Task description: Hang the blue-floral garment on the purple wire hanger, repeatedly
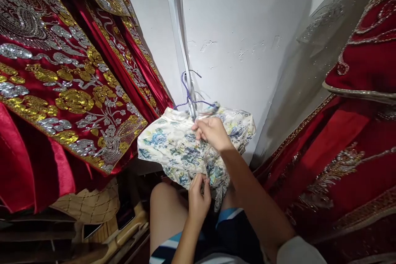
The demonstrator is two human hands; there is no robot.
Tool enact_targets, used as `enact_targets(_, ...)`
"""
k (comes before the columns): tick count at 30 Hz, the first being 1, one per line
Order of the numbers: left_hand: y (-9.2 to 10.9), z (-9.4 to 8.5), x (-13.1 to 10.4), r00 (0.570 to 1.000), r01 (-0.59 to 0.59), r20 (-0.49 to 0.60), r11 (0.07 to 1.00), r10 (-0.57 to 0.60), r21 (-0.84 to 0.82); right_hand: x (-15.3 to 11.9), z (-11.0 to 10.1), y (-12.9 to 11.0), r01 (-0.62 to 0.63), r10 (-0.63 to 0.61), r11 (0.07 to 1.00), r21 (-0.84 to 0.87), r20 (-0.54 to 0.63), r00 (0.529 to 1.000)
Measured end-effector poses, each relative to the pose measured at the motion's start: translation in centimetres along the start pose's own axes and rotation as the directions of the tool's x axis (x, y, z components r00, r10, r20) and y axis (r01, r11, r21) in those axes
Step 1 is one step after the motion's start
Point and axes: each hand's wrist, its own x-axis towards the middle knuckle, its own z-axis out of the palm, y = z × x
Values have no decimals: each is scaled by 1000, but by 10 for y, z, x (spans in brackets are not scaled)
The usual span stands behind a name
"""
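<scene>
A cream garment (176,144) with blue, green and yellow flowers hangs on a purple wire hanger (187,90) in front of me. A dark seam or opening runs down its middle. My left hand (199,196) pinches the cloth at the lower end of that line. Higher up, over the same line and close to the neckline, my right hand (213,132) is closed with its fingers curled. Whatever sits in its fingertips is too small to make out. Part of the garment's right half is behind my right hand and forearm.
Red robes with gold and silver sequins (74,99) hang at the left. More red embroidered cloth (334,140) and a sheer veil (321,29) hang at the right. A metal pole (179,29) stands before the white wall (247,16). Wooden furniture (123,235) is at lower left.
</scene>
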Motion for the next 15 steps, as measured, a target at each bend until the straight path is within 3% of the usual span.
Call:
enact_targets(3,-3,-9,8,993,-4,120,1000,2,11,14,-2,-16,98,-97,995,20,-41,994)
enact_targets(6,8,-36,35,979,20,206,998,-7,-61,11,-1,-13,125,-125,992,9,-12,992)
enact_targets(8,25,-60,64,991,-6,133,991,24,-133,5,-2,-7,140,-140,990,2,5,990)
enact_targets(11,59,-93,114,976,-168,-157,979,149,-116,-1,-2,-5,162,-162,987,-20,1,987)
enact_targets(12,70,-101,129,958,-229,-189,972,215,-55,-2,-2,-7,170,-170,985,-24,3,985)
enact_targets(15,99,-109,161,913,-375,-106,913,394,164,0,-1,-9,198,-198,980,-26,20,980)
